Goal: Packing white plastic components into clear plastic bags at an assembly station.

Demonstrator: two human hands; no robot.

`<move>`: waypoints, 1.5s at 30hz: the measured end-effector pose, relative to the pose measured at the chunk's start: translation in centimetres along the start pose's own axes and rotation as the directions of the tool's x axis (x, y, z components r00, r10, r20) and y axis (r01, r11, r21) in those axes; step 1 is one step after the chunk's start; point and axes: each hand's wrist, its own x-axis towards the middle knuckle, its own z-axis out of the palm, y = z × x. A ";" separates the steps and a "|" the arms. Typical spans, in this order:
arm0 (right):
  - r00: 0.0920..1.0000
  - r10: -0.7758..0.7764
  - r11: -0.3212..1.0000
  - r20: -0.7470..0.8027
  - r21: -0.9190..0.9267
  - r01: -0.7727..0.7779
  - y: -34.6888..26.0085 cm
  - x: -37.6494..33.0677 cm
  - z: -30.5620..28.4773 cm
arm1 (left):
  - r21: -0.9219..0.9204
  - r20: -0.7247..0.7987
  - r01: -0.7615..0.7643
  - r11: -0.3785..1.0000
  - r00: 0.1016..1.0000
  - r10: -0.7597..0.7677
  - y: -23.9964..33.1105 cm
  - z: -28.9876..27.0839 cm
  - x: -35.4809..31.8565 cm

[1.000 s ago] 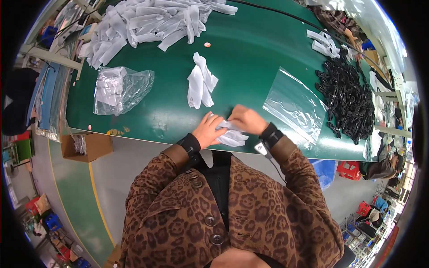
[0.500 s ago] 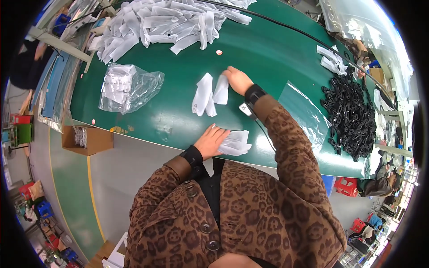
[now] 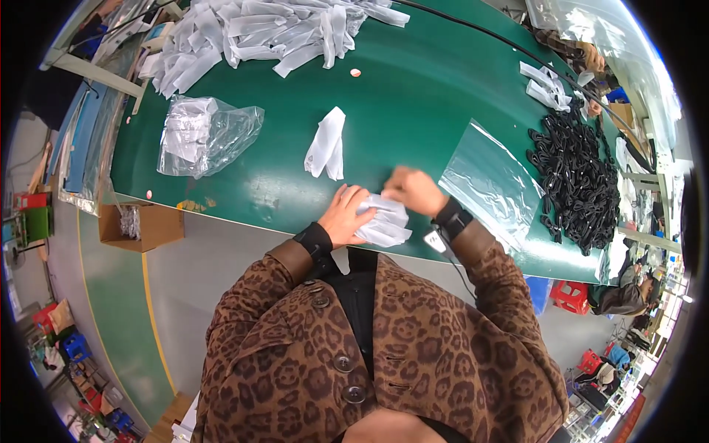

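Note:
Near the front edge of the green table, my left hand [image 3: 345, 216] is closed on the left end of a small stack of narrow white frosted packets [image 3: 385, 227]. My right hand [image 3: 418, 192] has its fingers curled down at the upper edge of that stack, pinching a packet there; its fingertips are partly hidden. Two or so more white packets [image 3: 326, 145] lie overlapped beyond my left hand. Farther left rests a clear plastic bag [image 3: 238, 135] with white packets bundled inside.
A big heap of white packets [image 3: 258, 37] covers the far left. Right of my hands lies a flat clear bag [image 3: 491, 181], then a pile of black cables [image 3: 576, 181]. A small white device [image 3: 434, 241] hangs on a cord by my right wrist. Another person's hand [image 3: 591, 57] shows far right.
My right hand has come back toward me from the loose packets, bringing one to the stack under my left hand. The loose group is smaller now.

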 end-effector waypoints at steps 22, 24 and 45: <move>0.864 0.491 0.706 -0.117 0.634 -0.315 2.0 0.6 0.5 | -0.205 -0.019 0.135 0.969 0.990 -0.142 -0.1 0.1 -1.4; 0.852 0.518 0.636 -0.068 0.697 -0.331 3.1 -0.9 1.5 | -0.086 -0.054 0.075 0.993 0.995 -0.079 0.3 -0.7 -0.4; 0.961 -0.171 0.966 -0.217 -0.229 0.120 -4.4 -4.5 5.1 | -0.188 -0.009 0.016 0.982 1.000 -0.018 -1.3 1.2 0.6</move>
